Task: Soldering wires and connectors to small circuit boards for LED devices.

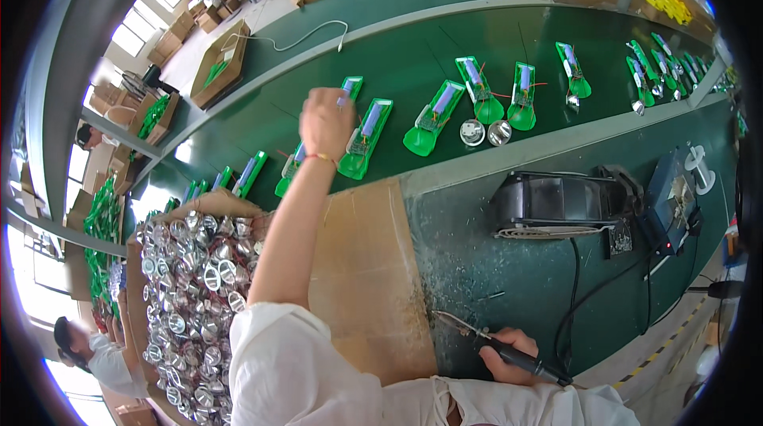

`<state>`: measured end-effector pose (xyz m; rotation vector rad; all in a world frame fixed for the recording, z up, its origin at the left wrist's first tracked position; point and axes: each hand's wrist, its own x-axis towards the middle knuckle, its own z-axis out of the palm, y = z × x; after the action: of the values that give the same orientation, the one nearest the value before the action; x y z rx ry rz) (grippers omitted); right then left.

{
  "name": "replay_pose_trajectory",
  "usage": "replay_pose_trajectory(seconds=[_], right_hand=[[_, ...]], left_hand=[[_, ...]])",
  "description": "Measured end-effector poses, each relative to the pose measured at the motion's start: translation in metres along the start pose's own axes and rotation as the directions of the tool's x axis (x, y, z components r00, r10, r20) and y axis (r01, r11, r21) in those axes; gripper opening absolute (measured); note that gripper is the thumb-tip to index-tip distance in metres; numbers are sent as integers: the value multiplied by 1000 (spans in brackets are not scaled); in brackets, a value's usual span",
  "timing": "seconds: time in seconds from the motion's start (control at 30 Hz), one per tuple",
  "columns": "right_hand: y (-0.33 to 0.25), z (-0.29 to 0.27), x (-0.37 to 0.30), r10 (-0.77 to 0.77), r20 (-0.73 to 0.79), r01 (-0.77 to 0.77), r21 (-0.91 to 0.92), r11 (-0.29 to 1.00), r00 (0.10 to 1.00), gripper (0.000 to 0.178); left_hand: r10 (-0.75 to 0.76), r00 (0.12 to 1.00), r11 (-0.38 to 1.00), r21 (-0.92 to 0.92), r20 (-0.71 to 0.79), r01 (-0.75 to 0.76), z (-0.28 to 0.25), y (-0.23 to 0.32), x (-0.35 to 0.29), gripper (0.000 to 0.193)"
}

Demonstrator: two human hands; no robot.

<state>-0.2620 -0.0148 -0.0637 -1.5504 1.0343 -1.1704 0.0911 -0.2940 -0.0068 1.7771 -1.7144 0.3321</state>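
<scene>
one iron (509,350) fills my right hand (509,373), fingers (520,338) wrapped round — pointing forward-left, long axis slanted over the bench (469,255); my left hand (326,125) meets a green case (355,83) — grip i can't tell.

This is a factory assembly workshop: matching green housings (420,141) line the upper bench (397,68), and silvery reflectors (179,323) fill a carton (218,203) at lower left. A soldering iron (520,358) shows at lower right.
</scene>
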Motion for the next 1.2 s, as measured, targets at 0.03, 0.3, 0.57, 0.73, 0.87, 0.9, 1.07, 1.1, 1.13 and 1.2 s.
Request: replay_pose_trajectory(seconds=[0.03,0.3,0.57,0.73,0.87,0.9,1.07,1.1,1.13,1.2], right_hand=[[-3,1,0,12,5,-12,13,1000,1000,25],[-5,0,-2,41,-14,-41,-55,998,999,21],[-13,4,-2,115,-15,-115,-21,993,993,18],[-6,6,-5,224,-58,-217,99,971,973,17],[-8,7,-8,212,-67,-203,122,972,975,16],[-8,6,-7,209,-50,-203,116,972,977,16],[-3,8,-4,154,-60,-141,173,975,986,15],[-5,9,-3,156,-59,-143,183,973,986,15],[-8,10,-2,161,-66,-145,204,968,985,15],[-11,11,-3,154,-74,-135,214,967,985,15]], left_hand=[[110,993,988,-109,34,-106,1,9,-3,13],[93,949,991,64,302,-117,36,64,-39,15],[-12,932,984,-159,362,75,-6,24,-67,11],[-50,938,991,-101,344,90,-58,48,-100,11],[-112,958,990,-48,265,130,-119,53,-180,8],[-131,955,989,-33,266,145,-131,56,-199,8],[-243,932,970,47,270,239,-174,84,-267,9],[-237,933,971,80,270,223,-182,93,-273,11],[-227,935,973,112,273,204,-189,104,-277,13],[-298,901,953,154,316,262,-209,117,-278,20]])
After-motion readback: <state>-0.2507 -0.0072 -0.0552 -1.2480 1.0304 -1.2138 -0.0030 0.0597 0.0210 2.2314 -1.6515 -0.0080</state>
